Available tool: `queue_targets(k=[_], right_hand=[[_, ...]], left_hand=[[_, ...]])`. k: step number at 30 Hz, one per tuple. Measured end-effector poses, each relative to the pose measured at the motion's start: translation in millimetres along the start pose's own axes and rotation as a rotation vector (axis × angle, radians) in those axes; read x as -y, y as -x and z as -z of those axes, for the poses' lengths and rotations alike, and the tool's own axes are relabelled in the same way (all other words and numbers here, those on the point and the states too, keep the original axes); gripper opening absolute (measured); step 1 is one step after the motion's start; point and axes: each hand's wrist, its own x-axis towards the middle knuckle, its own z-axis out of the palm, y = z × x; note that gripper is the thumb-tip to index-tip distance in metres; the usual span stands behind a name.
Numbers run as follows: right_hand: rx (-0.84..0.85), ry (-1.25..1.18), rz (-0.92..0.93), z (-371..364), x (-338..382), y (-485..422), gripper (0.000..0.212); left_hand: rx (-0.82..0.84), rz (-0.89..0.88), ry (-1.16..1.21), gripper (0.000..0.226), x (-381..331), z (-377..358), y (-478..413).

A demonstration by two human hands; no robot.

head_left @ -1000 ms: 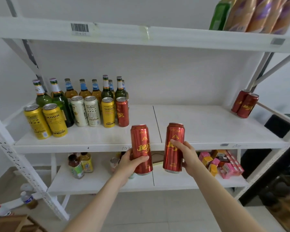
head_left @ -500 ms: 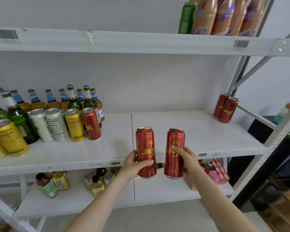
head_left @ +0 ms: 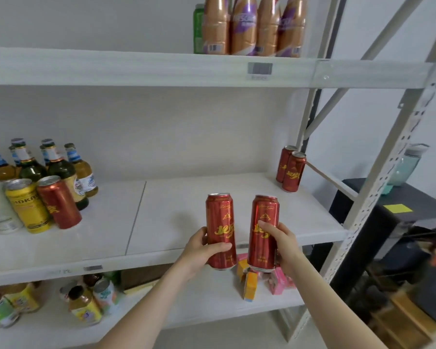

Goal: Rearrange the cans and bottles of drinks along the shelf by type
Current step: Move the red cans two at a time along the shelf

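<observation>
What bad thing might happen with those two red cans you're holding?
Each can hangs from one hand alone: the left hand grips the left red can, the right hand grips the right red can. A grip might slip and drop one. Setting them beside the two shelved red cans at the middle shelf's right end could topple those.

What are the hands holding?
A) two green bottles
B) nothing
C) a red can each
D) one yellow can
C: the left hand grips one red can and the right hand grips the other red can.
</observation>
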Motion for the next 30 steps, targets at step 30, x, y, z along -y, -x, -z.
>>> queue_targets(k=[30], right_hand=[[0.026,-0.029,0.064,204,55,-162,0.036]], left_hand=[[-0.063,0.031,-0.075,0.078,-24,-203,-180]])
